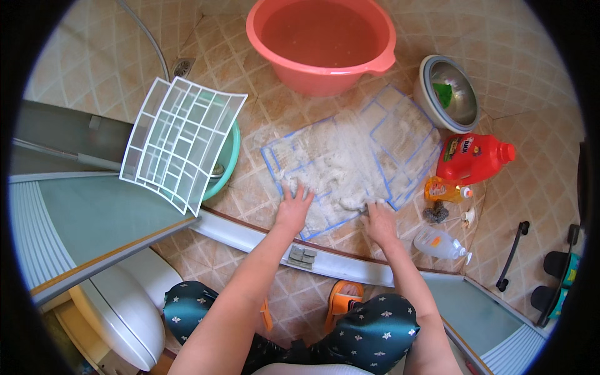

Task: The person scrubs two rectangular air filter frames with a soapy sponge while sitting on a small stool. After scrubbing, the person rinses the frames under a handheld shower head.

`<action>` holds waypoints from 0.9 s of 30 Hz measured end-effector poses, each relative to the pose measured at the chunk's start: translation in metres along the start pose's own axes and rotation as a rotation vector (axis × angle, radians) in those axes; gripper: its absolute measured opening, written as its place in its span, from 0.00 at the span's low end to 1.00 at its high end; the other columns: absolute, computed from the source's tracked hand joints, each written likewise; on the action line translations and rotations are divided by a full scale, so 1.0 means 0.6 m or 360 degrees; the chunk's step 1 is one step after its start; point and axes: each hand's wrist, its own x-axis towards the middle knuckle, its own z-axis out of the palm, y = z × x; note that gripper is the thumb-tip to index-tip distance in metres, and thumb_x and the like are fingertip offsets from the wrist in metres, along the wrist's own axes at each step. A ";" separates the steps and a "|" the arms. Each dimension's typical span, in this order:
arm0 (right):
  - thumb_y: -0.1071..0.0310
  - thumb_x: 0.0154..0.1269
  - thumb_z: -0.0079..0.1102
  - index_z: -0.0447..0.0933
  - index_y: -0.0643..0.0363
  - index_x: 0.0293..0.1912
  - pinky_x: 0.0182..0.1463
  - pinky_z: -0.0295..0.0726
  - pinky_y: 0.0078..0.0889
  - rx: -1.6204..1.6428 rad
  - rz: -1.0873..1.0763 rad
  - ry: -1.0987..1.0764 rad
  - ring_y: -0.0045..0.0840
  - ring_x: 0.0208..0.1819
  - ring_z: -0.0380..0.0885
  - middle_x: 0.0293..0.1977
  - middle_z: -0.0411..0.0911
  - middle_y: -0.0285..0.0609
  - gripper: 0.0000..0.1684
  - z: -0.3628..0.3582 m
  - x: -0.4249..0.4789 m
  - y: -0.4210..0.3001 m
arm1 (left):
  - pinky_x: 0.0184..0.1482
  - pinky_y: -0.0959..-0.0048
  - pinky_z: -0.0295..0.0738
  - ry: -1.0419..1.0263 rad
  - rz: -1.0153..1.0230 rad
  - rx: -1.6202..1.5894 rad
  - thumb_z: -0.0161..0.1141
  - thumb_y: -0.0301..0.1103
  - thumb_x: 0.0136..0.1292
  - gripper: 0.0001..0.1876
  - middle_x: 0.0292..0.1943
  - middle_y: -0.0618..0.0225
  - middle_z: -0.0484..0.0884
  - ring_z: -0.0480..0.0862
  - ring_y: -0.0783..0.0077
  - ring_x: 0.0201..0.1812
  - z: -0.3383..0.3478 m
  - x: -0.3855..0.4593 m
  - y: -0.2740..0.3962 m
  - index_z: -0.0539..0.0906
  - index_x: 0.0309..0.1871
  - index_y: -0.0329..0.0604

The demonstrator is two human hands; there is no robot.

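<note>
Two blue-framed mesh filter panels lie on the tiled floor before me, a left one (304, 169) and a right one (402, 127). White foam (340, 154) covers much of the left panel and spreads onto the right one. My left hand (295, 208) presses on the left panel's near part with fingers spread, the tips in foam. At the near edge, close to the right panel's lower corner, my right hand (381, 222) is curled around a grey, foam-covered item (352, 204). Foam and fingers hide what kind of item it is.
White-framed filter panels (183, 145) rest across a green basin (234, 150). Beyond stands a pink tub (323, 77) of water. To the right are stacked bowls (424, 93), a red detergent jug (471, 159), bottles (440, 189) and a metal scourer (437, 213). A raised sill (234, 234) crosses before me.
</note>
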 end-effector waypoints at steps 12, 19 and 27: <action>0.66 0.65 0.59 0.70 0.56 0.60 0.59 0.70 0.47 0.0075 -0.0359 0.1051 0.48 0.57 0.70 0.55 0.71 0.54 0.24 -0.231 0.107 -0.086 | 0.66 0.56 0.69 0.0026 0.0196 -0.0816 0.63 0.33 0.60 0.28 0.67 0.56 0.68 0.68 0.50 0.68 -0.184 -0.064 -0.040 0.73 0.66 0.53; 0.69 0.58 0.63 0.73 0.55 0.50 0.56 0.71 0.44 -0.0019 -0.0858 0.1235 0.40 0.55 0.73 0.48 0.76 0.45 0.19 -0.349 0.243 -0.163 | 0.70 0.60 0.62 0.0324 0.0602 -0.1566 0.62 0.35 0.64 0.25 0.69 0.51 0.67 0.66 0.50 0.70 -0.352 -0.164 -0.009 0.73 0.65 0.46; 0.66 0.56 0.63 0.83 0.52 0.32 0.47 0.77 0.42 -0.0187 -0.0650 0.0930 0.37 0.41 0.81 0.33 0.82 0.43 0.04 -0.331 0.402 -0.240 | 0.72 0.61 0.60 0.0364 0.0426 -0.1747 0.59 0.31 0.66 0.23 0.71 0.56 0.65 0.64 0.56 0.73 -0.387 -0.186 -0.027 0.74 0.65 0.48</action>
